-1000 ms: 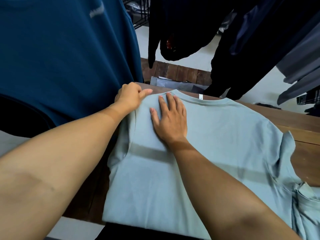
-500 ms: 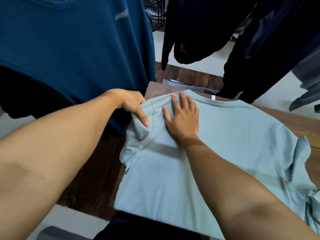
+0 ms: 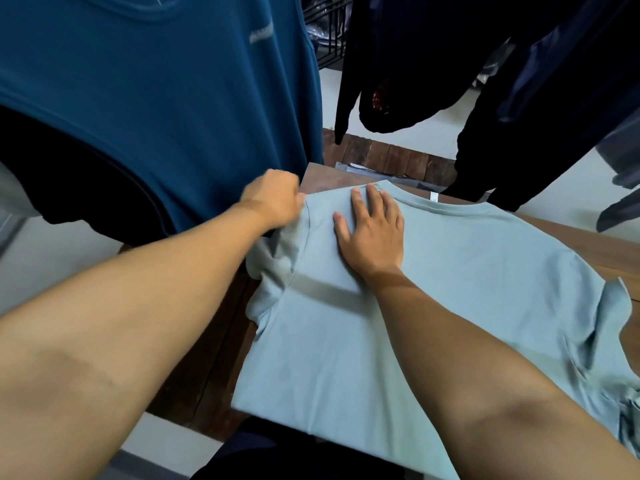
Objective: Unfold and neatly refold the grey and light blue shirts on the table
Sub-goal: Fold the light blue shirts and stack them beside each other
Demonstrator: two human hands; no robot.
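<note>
A light blue shirt [image 3: 433, 306] lies spread on the wooden table [image 3: 207, 358], collar at the far edge with a white label. My right hand [image 3: 374, 233] presses flat on the shirt near its left shoulder, fingers apart. My left hand [image 3: 277, 199] is closed on the shirt's left shoulder edge, where the sleeve [image 3: 273, 265] bunches and hangs off the table side. The right sleeve [image 3: 609, 323] sticks up in folds. No grey shirt can be told apart in view.
A dark teal shirt [image 3: 156, 98] hangs close at the left, over a black garment [image 3: 86, 188]. Dark clothes [image 3: 485, 81] hang behind the table. More pale fabric [image 3: 627, 410] is crumpled at the right edge. White floor lies around the table.
My left hand has moved from on top of the shoulder out to its far left corner, gripping the edge. The right hand stays pressed in place. The view has shifted left.
</note>
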